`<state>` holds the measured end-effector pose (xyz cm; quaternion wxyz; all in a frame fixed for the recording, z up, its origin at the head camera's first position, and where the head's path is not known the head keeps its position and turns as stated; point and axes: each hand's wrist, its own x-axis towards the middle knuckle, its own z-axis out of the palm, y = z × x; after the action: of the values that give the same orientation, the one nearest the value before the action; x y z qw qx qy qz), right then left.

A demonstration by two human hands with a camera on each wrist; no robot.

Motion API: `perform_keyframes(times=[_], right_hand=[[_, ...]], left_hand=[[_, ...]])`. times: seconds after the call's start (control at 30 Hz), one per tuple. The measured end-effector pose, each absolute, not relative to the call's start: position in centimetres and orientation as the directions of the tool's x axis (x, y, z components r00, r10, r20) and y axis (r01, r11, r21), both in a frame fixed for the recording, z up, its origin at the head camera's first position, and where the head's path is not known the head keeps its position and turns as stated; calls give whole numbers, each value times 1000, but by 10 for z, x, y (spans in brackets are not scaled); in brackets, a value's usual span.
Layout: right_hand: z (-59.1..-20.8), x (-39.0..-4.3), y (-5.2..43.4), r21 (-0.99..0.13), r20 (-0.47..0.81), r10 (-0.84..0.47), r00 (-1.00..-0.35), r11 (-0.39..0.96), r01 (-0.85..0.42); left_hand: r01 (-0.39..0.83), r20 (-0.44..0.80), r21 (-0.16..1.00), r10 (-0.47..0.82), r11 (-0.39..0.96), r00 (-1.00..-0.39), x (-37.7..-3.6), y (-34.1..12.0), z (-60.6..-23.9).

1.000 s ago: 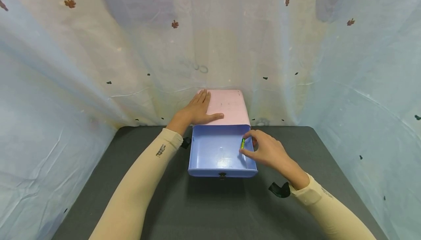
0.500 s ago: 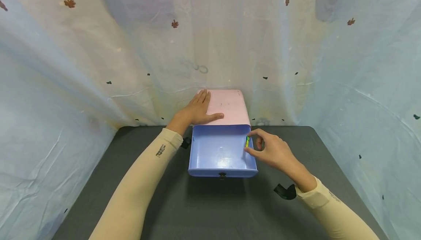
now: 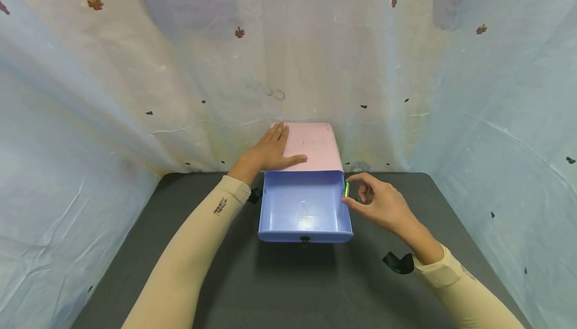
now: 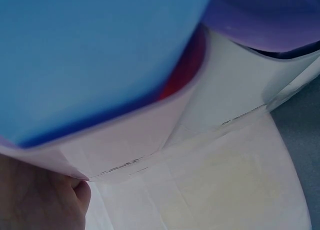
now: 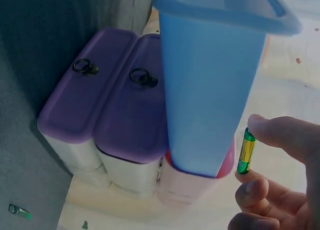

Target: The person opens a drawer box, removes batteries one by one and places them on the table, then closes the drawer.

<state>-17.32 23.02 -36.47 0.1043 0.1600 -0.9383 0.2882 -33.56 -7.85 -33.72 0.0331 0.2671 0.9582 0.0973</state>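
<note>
Blue drawer point(image 3: 302, 196): centre of head view, standing well out of the pink case point(image 3: 313, 143); that step looks done.
Battery point(image 3: 346, 189): green/yellow, right of centre in head view, at the drawer's R rim; R-wrist view puts it just beside the drawer's side, lower right. Touching or not, can't tell.
Right hand point(image 3: 383, 206): thumb & forefinger clamped on the battery, pinching it end to end.
Left hand point(image 3: 270, 151): flat on the case top, just above frame centre, thumb spread apart from the fingers; no grip on anything.
Left to do (judgement): approx. midway; battery prob. needs setting down, drawer prob. needs sliding back in. Whether the battery is going in or coming out, can't tell.
Count, batteries: 2 in R-wrist view, i.e. the pinched one + a second battery point(image 5: 20, 211) at lower left on the dark table point(image 3: 293, 289).
Count, drawers: 3, incl. 1 blue (out) & 2 purple drawers point(image 5: 130, 120), both closed, upper left of R-wrist view.
Count, ring pulls point(image 5: 142, 79): 2, 1 per purple front.
Count, sleeves point(image 3: 189, 259): 2, lower L & lower R of head view.
</note>
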Motion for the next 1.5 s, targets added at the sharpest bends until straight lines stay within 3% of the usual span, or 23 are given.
perform_keyframes(times=[0.8,1.5], right_hand=[[-392,-205,274,-546,312,-311,-898,714,-437],[-439,-238,306,-601,193,-351,-916,695,-394]], left_hand=[[512,-4,200,524,835,-852,-336,-78,-339],[517,-6,205,529,831,-849,-336,-79,-338]])
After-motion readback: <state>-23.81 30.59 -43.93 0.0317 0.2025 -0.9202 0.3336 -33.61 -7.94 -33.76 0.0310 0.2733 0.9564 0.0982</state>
